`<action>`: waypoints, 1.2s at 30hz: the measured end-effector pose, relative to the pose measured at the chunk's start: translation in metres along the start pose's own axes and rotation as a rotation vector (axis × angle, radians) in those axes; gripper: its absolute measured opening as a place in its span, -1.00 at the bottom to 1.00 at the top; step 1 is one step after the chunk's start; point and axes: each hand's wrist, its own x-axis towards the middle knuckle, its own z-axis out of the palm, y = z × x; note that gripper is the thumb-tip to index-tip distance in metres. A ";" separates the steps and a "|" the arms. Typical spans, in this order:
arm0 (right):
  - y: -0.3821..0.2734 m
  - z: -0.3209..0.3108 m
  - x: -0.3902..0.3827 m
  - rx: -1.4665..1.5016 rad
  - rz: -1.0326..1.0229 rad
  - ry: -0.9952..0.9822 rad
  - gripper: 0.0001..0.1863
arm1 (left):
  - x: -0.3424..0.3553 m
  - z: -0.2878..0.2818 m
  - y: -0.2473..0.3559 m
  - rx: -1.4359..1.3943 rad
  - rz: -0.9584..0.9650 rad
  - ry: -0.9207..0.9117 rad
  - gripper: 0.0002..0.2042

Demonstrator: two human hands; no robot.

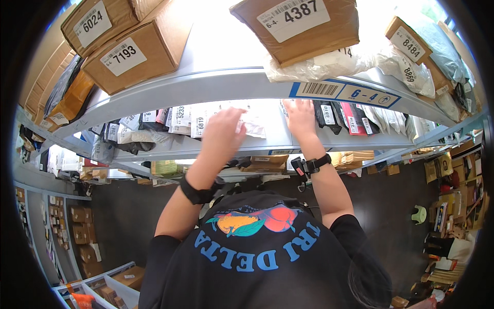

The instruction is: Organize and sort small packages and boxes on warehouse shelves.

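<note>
Both of my arms reach up to a lower shelf where a row of bagged parcels stands on edge. My left hand (225,135), smeared by motion, is over the white labelled mailers (185,121) left of the middle; its finger shape is unclear. A white mailer (254,127) shows just right of it. My right hand (301,119) stretches its fingers forward under the upper shelf beam, fingertips partly hidden. It is beside a black bagged parcel (328,117), and no held thing shows in it. Dark straps with small devices circle both wrists.
The upper shelf beam (216,86) crosses above my hands. On it stand brown cartons (303,31), stacked cartons (128,56) at left, and a white plastic-wrapped parcel (329,64). More parcels lie on a level below. A green stool (419,215) stands on the floor at right.
</note>
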 end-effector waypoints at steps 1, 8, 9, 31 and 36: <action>0.005 0.006 0.000 0.001 0.006 0.021 -0.53 | 0.001 0.016 0.005 -0.030 0.062 -0.040 -0.77; -0.004 -0.019 0.002 0.231 0.151 0.253 -0.78 | 0.015 0.069 0.008 -0.190 -0.198 -0.337 -0.68; -0.010 -0.022 0.002 0.324 0.146 0.338 -0.80 | 0.019 0.076 0.007 -0.310 -0.282 -0.274 -0.63; -0.010 -0.018 -0.037 0.301 -0.008 -0.089 -0.41 | 0.025 0.034 -0.003 0.419 -0.073 -0.020 -0.73; -0.001 0.000 -0.036 0.476 0.112 -0.009 -0.50 | 0.002 0.063 0.026 0.422 0.133 -0.208 -0.44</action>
